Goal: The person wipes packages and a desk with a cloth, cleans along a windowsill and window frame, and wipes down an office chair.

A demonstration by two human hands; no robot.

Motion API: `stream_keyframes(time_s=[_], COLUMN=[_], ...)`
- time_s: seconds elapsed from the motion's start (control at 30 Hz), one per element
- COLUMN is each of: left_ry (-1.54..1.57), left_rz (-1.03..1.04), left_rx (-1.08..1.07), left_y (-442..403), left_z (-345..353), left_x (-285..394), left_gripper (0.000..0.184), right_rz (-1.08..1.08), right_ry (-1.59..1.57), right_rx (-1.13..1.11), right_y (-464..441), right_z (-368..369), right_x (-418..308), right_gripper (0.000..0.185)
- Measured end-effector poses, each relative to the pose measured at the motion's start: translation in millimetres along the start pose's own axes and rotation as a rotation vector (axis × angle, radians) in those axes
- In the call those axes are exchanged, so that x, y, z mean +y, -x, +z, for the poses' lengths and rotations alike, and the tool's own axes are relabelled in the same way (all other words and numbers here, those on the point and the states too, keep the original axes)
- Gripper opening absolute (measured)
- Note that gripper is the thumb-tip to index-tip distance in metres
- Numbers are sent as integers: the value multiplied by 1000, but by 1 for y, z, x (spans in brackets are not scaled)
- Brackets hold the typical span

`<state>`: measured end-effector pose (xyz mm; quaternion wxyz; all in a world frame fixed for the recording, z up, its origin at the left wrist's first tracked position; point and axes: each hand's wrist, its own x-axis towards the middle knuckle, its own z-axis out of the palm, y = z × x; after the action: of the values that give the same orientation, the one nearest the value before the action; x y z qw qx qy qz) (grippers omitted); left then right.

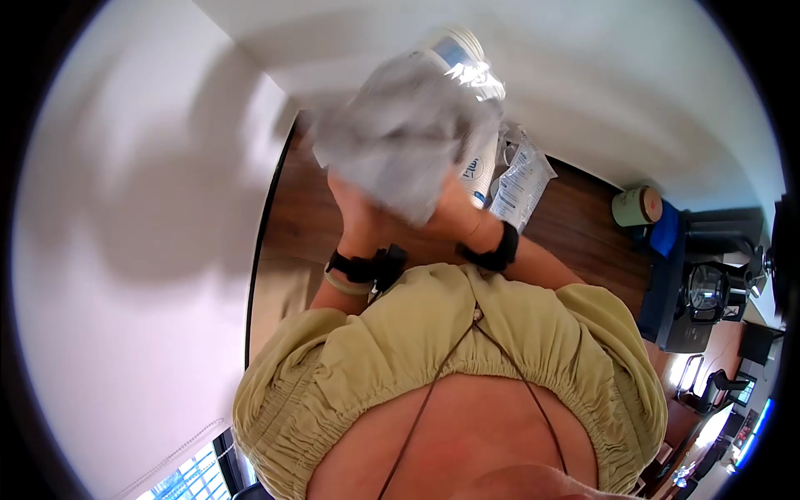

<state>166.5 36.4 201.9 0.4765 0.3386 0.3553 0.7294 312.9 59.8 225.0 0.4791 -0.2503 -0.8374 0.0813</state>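
Note:
Both hands are raised in front of my chest with a crumpled grey cloth [400,137], which is smeared by motion. My left hand [354,212] grips its lower left part, and my right hand [454,210] holds the lower right side. The cloth covers most of my fingers. Just behind it, stacked paper cups [457,48] in a shiny clear sleeve show at the top. More white printed cups [477,177] appear beside my right hand. A clear printed plastic package [523,185] lies to the right of them.
The brown wooden surface [583,225] meets white walls at the left and back. A light green canister [635,206] stands farther right. Beyond it are a blue item [664,229] and a black coffee maker with a glass jug [705,287].

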Motion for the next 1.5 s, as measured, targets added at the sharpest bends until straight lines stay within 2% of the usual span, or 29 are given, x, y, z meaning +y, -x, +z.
stream_keyframes(time_s=[0.07, 0.13, 0.17, 0.2, 0.23, 0.27, 0.3, 0.33, 0.43, 0.53, 0.57, 0.63, 0.7, 0.77, 0.8, 0.9, 0.93, 0.97, 1.0, 1.07, 1.1, 1.17, 1.27, 1.3, 1.4, 1.5], left_ry=[297, 592, 466, 335, 202, 70, 89, 132, 211, 258, 312, 441, 548, 565, 516, 667, 714, 761, 791, 844, 626, 1454, 959, 912, 797, 757], left_rz=[-235, -470, -340, -215, -140, -64, -90, -102, -149, -219, -252, -448, -419, -380, -357, -316, -304, -292, -282, -259, -277, -554, -323, -349, -480, -507], left_rx=[1, 10, 17, 39, 64, 88, 92, 108, 104, -17, -63, 10, -22, -51, -84, -136, -135, -129, -157, -206, -96, 61, -347, -348, -305, -284], left_y=[6, 14, 8, 2, 5, 7, 8, 6, 5, 7, 15, -1, 1, 4, 5, 6, 5, 6, 5, -3, -8, -7, -4, -1, 6, 10], left_z=[5, 14, -7, -27, -4, 9, 9, 11, 9, 2, 5, 0, -5, -8, -10, -9, -8, -8, -12, -28, -33, -74, -62, -61, -68, -72], left_x=[13, 31, 11, -9, 13, 24, 25, 26, 27, 31, 38, 27, 12, 1, -6, -16, -17, -18, -23, -38, -45, -75, -65, -64, -70, -72], left_gripper=[40, 48, 42, 38, 38, 39, 44, 42, 37, 38, 41, 50, 53, 59, 62, 59, 59, 60, 60, 61, 59, 58, 54, 54, 56, 57], right_rz=[-171, -53, 12, 110, 114, 171, 159, 148, -32, -140, -103, -44, 231, 401, 438, 413, 683, 1050, 989, 1025, 1003, 946, 927, 930, 792, 841], right_ry=[122, 199, 236, 338, 307, 203, 99, -7, 386, 136, 86, -9, -372, -462, -363, -355, -1078, -1736, -1790, -1656, -1575, -1407, -1457, -1527, -1569, -1261], right_rx=[-204, -96, -45, 26, 182, 309, 319, 328, -139, -280, -174, 47, 226, 253, 196, 286, 266, 485, 419, 218, 143, 1, 22, 76, 31, -35], right_y=[3, -3, -7, -24, -26, -38, -43, -44, -12, 8, 8, 4, -3, -16, -21, -14, -19, -24, -12, 8, 13, 20, 19, 0, -27, -21], right_z=[-4, -16, -24, -39, -44, -52, -55, -54, -29, -13, -13, -20, -21, -30, -41, -27, -28, -30, -19, -7, -7, -8, -4, -17, -42, -37], right_x=[-5, 21, 36, 41, 70, 70, 63, 51, 18, -3, 1, 19, 38, 46, 46, 43, 24, 5, -1, -10, -14, -17, 4, -7, -8, 10], right_gripper=[43, 54, 60, 57, 58, 57, 56, 55, 47, 45, 42, 37, 36, 38, 40, 44, 41, 40, 42, 47, 47, 49, 52, 55, 58, 61])
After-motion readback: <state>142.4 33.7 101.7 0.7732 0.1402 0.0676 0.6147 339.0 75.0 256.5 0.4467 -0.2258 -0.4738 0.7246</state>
